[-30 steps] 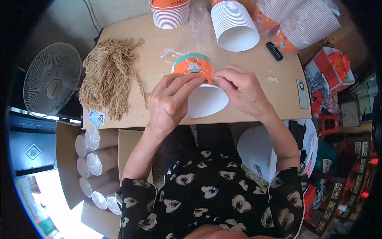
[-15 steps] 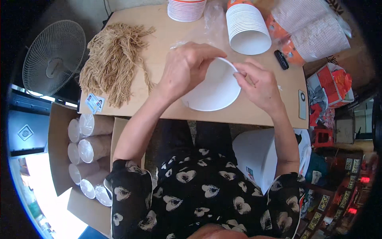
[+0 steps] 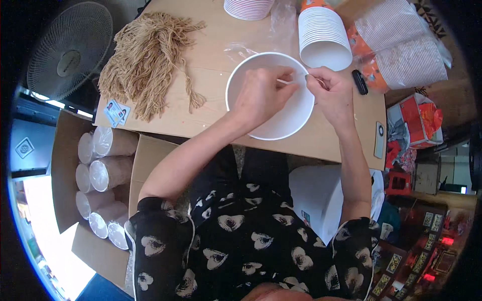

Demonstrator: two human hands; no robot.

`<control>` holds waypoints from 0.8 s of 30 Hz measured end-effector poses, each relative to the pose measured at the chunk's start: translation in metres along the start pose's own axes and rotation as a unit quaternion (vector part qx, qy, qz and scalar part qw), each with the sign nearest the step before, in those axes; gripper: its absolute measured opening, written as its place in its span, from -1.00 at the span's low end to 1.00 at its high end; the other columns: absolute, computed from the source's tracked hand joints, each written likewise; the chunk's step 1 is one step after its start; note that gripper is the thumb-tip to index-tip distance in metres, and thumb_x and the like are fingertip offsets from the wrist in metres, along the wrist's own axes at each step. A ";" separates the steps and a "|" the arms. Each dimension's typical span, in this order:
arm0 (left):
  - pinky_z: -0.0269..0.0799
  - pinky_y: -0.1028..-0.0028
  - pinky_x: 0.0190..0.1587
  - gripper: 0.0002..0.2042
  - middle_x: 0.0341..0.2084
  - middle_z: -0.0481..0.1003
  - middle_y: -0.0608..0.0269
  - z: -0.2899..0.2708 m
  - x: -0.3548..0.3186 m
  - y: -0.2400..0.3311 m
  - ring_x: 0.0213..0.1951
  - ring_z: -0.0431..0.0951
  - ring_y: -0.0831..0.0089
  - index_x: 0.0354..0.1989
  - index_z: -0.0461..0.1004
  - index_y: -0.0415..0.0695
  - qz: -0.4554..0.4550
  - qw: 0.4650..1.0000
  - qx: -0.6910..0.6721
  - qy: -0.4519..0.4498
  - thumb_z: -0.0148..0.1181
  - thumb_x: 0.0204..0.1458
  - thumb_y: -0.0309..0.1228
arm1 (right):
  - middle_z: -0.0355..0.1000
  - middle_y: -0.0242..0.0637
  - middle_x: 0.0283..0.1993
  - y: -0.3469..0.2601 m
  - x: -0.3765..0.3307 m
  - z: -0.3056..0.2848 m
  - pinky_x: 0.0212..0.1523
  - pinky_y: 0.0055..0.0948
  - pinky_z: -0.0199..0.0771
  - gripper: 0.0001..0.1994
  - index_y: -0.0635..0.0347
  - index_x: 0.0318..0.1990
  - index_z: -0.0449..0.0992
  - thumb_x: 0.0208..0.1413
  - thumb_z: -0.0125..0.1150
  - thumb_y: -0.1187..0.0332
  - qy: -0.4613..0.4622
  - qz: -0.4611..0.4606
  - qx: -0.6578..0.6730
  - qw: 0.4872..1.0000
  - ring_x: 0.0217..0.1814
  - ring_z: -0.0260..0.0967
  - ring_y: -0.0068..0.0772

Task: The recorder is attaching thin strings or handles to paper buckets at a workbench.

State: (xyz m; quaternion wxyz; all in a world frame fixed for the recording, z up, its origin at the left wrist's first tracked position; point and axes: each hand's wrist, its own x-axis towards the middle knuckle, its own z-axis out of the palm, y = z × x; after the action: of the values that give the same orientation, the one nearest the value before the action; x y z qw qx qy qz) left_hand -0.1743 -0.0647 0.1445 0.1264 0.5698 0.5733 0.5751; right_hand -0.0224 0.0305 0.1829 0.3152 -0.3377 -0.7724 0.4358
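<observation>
A white paper bucket [image 3: 281,123] stands on the table with its round mouth toward me. Over its mouth, my left hand [image 3: 266,90] has its fingers curled in a pinch on a thin white strip [image 3: 287,82]. At the right side of the rim, my right hand [image 3: 329,90] is closed, thumb and finger pressed together. A tiny dark bit shows at its fingertips; I cannot make out what it is. To the left lies a bundle of tan twisted cords [image 3: 145,60], with one strand trailing toward the bucket.
Behind are a nested stack of white buckets [image 3: 326,42], another stack [image 3: 248,7] and bagged buckets [image 3: 401,55]. A black stapler-like object [image 3: 359,82] lies at right. Cards [image 3: 116,113] lie at the left edge. A carton [image 3: 65,170] of wrapped buckets and a fan [image 3: 70,55] stand left.
The bucket's mouth has turned up to show a full circle. My left hand has come off the rim and moved right over the mouth; my right hand stays near the rim. The view has shifted slightly.
</observation>
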 end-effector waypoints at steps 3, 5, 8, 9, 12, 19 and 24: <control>0.59 0.48 -0.34 -0.80 -0.40 0.65 0.07 0.005 0.014 -0.005 -0.42 0.68 0.44 -0.22 0.62 -0.31 -0.056 0.998 -0.037 0.003 0.34 0.02 -0.44 | 0.56 -0.39 -0.37 -0.005 -0.001 0.003 -0.38 -0.68 0.41 -0.86 0.41 -0.21 0.61 0.13 0.20 0.55 0.003 -0.004 0.007 1.000 -0.38 0.42 -0.74; 0.58 0.49 -0.36 -0.82 -0.46 0.65 0.09 0.008 0.016 -0.004 -0.43 0.68 0.46 -0.27 0.63 -0.31 -0.060 0.997 -0.038 -0.002 0.33 0.02 -0.44 | 0.55 -0.40 -0.38 -0.011 -0.003 0.005 -0.39 -0.68 0.41 -0.86 0.41 -0.21 0.61 0.13 0.20 0.55 0.002 0.003 0.011 1.000 -0.38 0.42 -0.74; 0.55 0.50 -0.40 -0.85 -0.53 0.64 0.14 0.012 0.018 -0.003 -0.48 0.66 0.50 -0.32 0.65 -0.30 -0.059 0.997 -0.044 0.000 0.31 0.03 -0.44 | 0.55 -0.40 -0.39 -0.010 -0.001 0.003 -0.40 -0.68 0.41 -0.87 0.41 -0.21 0.61 0.12 0.21 0.55 -0.002 0.003 0.020 1.000 -0.39 0.41 -0.74; 0.55 0.50 -0.40 -0.85 -0.54 0.64 0.15 0.011 0.020 -0.004 -0.49 0.64 0.52 -0.33 0.65 -0.29 -0.056 0.997 -0.044 0.000 0.31 0.03 -0.44 | 0.54 -0.41 -0.40 -0.008 0.000 0.003 -0.40 -0.68 0.41 -0.87 0.41 -0.22 0.61 0.12 0.21 0.55 -0.008 -0.001 0.025 1.000 -0.40 0.41 -0.74; 0.53 0.52 -0.41 -0.85 -0.54 0.64 0.16 0.011 0.020 -0.005 -0.51 0.61 0.58 -0.34 0.66 -0.29 -0.037 0.998 -0.046 0.008 0.29 0.03 -0.44 | 0.53 -0.42 -0.42 -0.008 0.000 0.000 -0.42 -0.67 0.40 -0.87 0.42 -0.22 0.61 0.13 0.21 0.55 -0.016 -0.003 -0.019 1.000 -0.41 0.40 -0.74; 0.49 0.58 -0.37 -0.85 -0.54 0.62 0.30 0.024 0.022 -0.002 -0.46 0.53 0.69 -0.39 0.64 -0.28 -0.150 0.984 -0.098 0.014 0.30 0.00 -0.42 | 0.52 -0.42 -0.42 -0.006 0.002 -0.005 -0.40 -0.69 0.38 -0.86 0.41 -0.18 0.62 0.14 0.21 0.55 -0.010 0.030 0.012 0.999 -0.39 0.39 -0.76; 0.47 0.62 -0.23 -0.88 -0.45 0.61 0.36 0.028 0.023 -0.021 -0.36 0.53 0.69 -0.36 0.63 -0.24 -0.212 0.958 -0.192 -0.013 0.29 0.01 -0.44 | 0.45 -0.48 -0.39 0.010 0.005 -0.016 -0.43 -0.74 0.32 -0.56 0.44 0.16 0.44 0.10 0.28 0.55 -0.059 -0.032 0.066 0.996 -0.40 0.32 -0.81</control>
State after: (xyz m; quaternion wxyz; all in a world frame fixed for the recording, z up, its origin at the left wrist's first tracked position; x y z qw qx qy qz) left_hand -0.1699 -0.0257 0.1308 0.3600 0.4072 0.5583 0.6268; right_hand -0.0105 0.0460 0.1814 0.3043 -0.2651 -0.7698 0.4945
